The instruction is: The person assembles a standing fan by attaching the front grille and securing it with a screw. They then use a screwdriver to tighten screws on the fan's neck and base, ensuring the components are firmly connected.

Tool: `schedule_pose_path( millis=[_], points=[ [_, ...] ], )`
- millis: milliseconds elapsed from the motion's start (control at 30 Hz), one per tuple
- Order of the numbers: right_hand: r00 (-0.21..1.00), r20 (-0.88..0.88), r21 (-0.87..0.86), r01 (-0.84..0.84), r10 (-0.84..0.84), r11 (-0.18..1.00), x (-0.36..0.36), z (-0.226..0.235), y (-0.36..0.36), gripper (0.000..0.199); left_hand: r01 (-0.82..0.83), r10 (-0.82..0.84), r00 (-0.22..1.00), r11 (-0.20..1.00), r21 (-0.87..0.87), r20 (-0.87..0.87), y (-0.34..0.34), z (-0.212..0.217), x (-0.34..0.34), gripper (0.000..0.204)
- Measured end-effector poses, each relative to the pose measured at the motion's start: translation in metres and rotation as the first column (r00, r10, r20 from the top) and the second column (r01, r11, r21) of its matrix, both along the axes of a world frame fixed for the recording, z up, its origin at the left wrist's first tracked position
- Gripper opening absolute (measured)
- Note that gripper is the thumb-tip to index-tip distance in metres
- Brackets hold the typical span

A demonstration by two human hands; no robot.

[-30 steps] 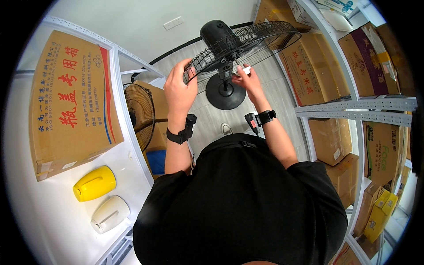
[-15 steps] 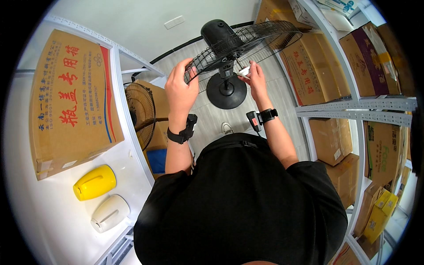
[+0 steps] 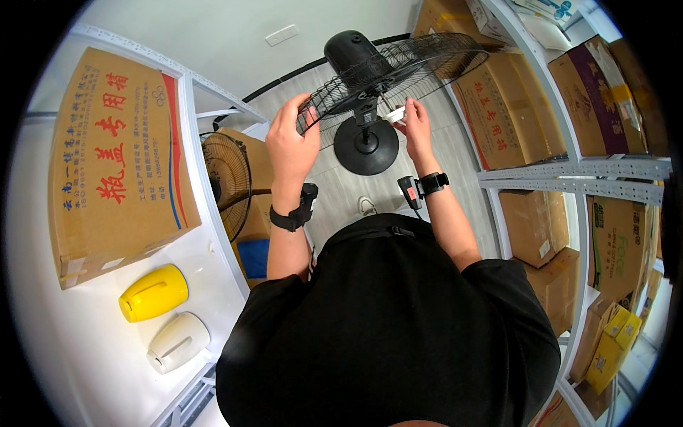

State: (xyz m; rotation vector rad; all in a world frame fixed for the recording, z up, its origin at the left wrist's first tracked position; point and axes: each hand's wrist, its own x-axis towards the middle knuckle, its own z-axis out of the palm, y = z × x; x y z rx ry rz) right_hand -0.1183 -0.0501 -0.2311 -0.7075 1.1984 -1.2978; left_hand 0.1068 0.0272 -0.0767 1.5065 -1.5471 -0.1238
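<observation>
Left hand (image 3: 290, 142) closed around left rim of wire grille (image 3: 388, 75) on black standing fan (image 3: 363, 92), fingers curled over wires. Right hand (image 3: 415, 127) just right of fan's centre, fingertips pinched on small white part (image 3: 393, 114) touching grille near hub. Grille: thin dark metal wires, round, domed. Motor housing smooth black, at far side; round flat base (image 3: 366, 146) on pale floor between hands. Both wrists carry black bands. Cardboard box (image 3: 117, 156), yellow jug (image 3: 153, 292), white jug (image 3: 178, 341) on left white shelf.
</observation>
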Motion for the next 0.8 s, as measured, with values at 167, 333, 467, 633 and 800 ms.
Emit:
schedule_pose_path(
  millis=[167, 333, 467, 633, 800],
  points=[
    [0.992, -0.043, 0.033, -0.120, 0.121, 0.992, 0.008, 0.016, 0.011, 0.071, -0.004, 0.004, 1.000, 1.000, 0.008, -0.014, -0.001, 0.001, 0.000, 0.024],
    [0.989, 0.005, 0.010, -0.147, 0.147, 0.989, 0.011, 0.016, 0.012, 0.079, -0.007, 0.007, 1.000, 1.000, 0.013, 0.000, -0.002, 0.000, 0.001, 0.024],
    [0.980, 0.038, 0.088, -0.196, 0.193, 0.977, 0.006, 0.017, 0.009, 0.060, 0.002, -0.002, 1.000, 1.000, 0.021, -0.019, -0.001, 0.001, 0.000, 0.024],
    [0.952, 0.208, 0.153, -0.258, 0.224, 0.954, 0.004, 0.010, 0.007, 0.059, 0.001, -0.001, 1.000, 1.000, 0.018, -0.017, -0.001, -0.001, 0.000, 0.023],
    [0.998, -0.001, 0.043, -0.060, 0.060, 0.997, 0.001, -0.003, 0.001, 0.062, -0.004, 0.004, 1.000, 1.000, -0.006, -0.011, -0.002, -0.002, 0.000, 0.024]
  ],
)
